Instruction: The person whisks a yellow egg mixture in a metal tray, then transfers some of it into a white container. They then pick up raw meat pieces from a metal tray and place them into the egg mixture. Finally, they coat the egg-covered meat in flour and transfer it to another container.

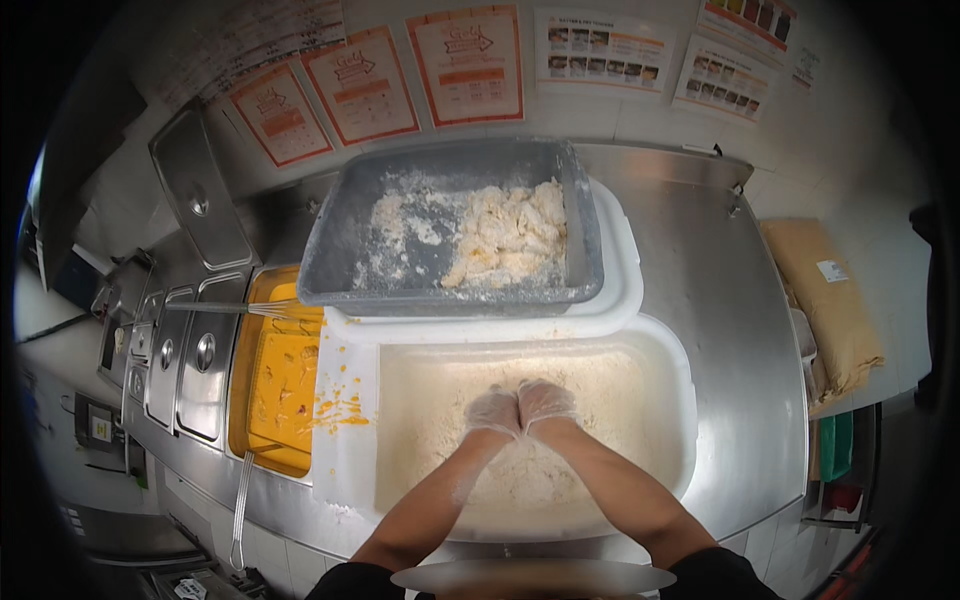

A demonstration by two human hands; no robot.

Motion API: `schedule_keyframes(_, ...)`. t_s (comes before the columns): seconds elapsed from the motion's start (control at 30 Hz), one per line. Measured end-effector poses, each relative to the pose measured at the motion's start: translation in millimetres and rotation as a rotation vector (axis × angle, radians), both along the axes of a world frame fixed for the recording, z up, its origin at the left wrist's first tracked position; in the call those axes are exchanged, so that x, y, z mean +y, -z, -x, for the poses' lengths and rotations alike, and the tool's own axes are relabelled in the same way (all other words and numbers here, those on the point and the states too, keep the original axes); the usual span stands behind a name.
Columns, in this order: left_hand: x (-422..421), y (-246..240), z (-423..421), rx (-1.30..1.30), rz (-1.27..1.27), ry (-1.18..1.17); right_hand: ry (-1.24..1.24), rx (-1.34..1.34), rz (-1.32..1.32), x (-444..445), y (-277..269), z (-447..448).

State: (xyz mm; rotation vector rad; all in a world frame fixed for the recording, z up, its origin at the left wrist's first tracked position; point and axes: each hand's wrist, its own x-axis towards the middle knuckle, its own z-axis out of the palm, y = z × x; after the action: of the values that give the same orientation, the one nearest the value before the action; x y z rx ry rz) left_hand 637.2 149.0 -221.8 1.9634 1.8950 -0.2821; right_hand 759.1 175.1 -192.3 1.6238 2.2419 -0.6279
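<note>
My left hand and my right hand wear clear plastic gloves. Side by side and touching, they press down into the pale flour in a white tub. My fingers are hidden, so I cannot tell whether they grip anything. A mound of loose flour lies just below my wrists. Beyond this tub, a grey tub sits over another white tub. Flour-coated pieces are heaped in its right half, with loose flour scattered on the left.
Left of the flour, a steel pan holds orange-yellow batter and a wire basket with a protruding handle. A whisk lies across it. Lidded steel pans stand farther left. Batter splashes mark the white surface between. Paper sacks stand right.
</note>
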Motion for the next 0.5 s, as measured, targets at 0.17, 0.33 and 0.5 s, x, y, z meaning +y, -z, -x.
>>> schedule_keyframes(0.17,-11,5,-7,-0.068,0.016,0.028,0.003,0.028,-0.031,-7,17,-8)
schedule_keyframes(0.33,-1,-88,4,-0.092,0.2,0.045,-0.102,0.054,-0.079,-6,-51,-12)
schedule_keyframes(0.5,19,-230,62,-0.436,-0.153,0.058,-0.243,0.272,-0.199,13,-188,-29)
